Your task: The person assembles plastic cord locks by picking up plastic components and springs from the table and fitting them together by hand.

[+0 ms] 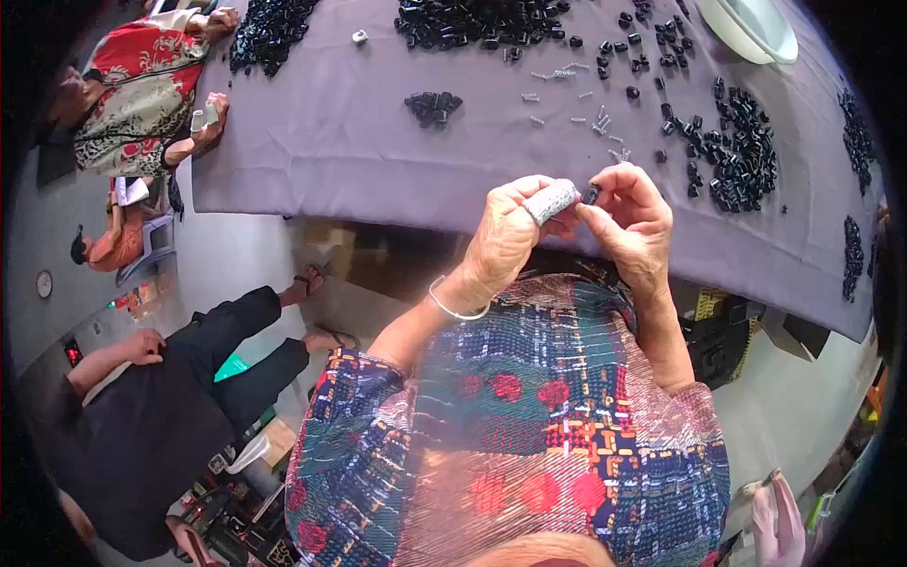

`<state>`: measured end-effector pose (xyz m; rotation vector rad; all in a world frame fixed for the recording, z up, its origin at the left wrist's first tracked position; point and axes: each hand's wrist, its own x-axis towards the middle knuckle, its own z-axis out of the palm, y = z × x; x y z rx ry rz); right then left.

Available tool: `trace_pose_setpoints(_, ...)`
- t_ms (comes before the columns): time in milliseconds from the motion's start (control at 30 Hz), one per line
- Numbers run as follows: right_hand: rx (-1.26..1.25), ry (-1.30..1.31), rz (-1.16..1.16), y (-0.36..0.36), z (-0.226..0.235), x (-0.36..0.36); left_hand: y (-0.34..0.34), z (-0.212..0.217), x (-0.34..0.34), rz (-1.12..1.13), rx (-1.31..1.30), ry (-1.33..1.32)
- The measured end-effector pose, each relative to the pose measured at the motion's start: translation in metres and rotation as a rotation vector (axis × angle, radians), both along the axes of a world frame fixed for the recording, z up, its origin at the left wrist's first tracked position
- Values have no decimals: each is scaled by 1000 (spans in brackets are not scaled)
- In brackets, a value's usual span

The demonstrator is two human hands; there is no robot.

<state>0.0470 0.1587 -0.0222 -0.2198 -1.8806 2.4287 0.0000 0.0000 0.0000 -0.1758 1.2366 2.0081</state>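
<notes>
My hands are close together over the near edge of the cloth-covered table (pixel 359 180). My right hand (pixel 635 227) pinches a small black cylindrical part (pixel 591 194) between thumb and fingertips. Beside it, the fingers of my left hand (pixel 505 231) are closed. A grey-white patterned sleeve (pixel 551 201) runs along a digit of that hand; whether it is worn or held I cannot tell. What the left fingertips grip is hidden. Just beyond lie loose small silver springs (pixel 601 123). To the right spreads a pile of black cylindrical parts (pixel 742 156).
More black parts (pixel 472 24) are heaped at the far side, with a small cluster (pixel 433 109) nearer. A pale basin (pixel 751 28) stands far right. Someone in a red patterned top (pixel 142 90) sits at the table's left end. A person in dark clothes (pixel 151 425) is behind on the left.
</notes>
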Motion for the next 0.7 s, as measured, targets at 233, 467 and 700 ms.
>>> trace_pose_setpoints(233,25,73,-33,-3,4,0,6,0,2,18,-17,81)
trace_pose_setpoints(467,97,199,-69,-6,-6,1,7,3,4,18,-93,191)
trace_pose_setpoints(700,111,139,-85,-8,-5,2,7,5,5,20,-110,186)
